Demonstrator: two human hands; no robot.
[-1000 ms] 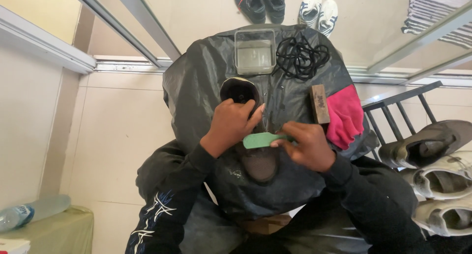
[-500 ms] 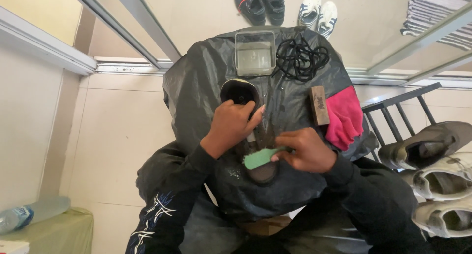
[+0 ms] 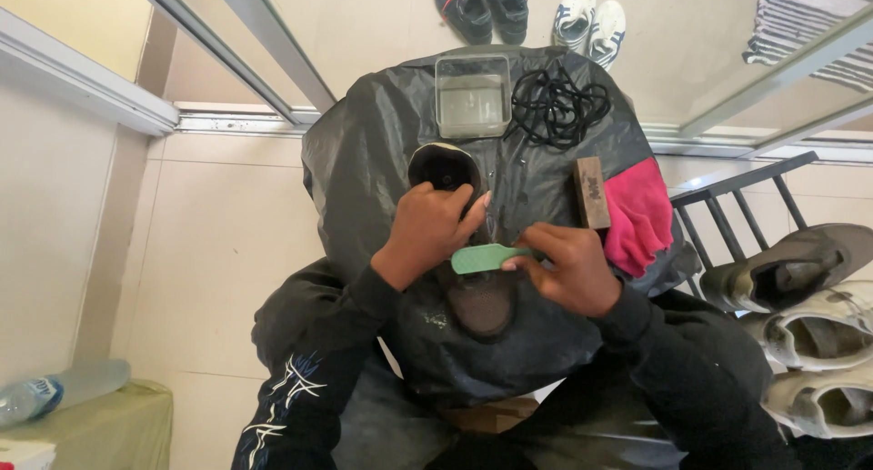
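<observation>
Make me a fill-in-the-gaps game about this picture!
The right hand holds a small brush with a ____ plastic handle.
The left hand grips a ____ shoe.
The tangled black laces lie to the ____ of the clear plastic tub.

Missing words: green; black; right

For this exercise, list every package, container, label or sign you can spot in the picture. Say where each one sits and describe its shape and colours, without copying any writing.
Clear plastic container: top centre of the black sheet, square, see-through, holding clear liquid.
Plastic bottle: bottom left, lying on a green cloth, clear with a blue label.
Box corner: bottom left edge, white with a red stripe.
Brown block: right of centre beside a pink cloth, rectangular, dark marking on top.
No signs or screens.
</observation>
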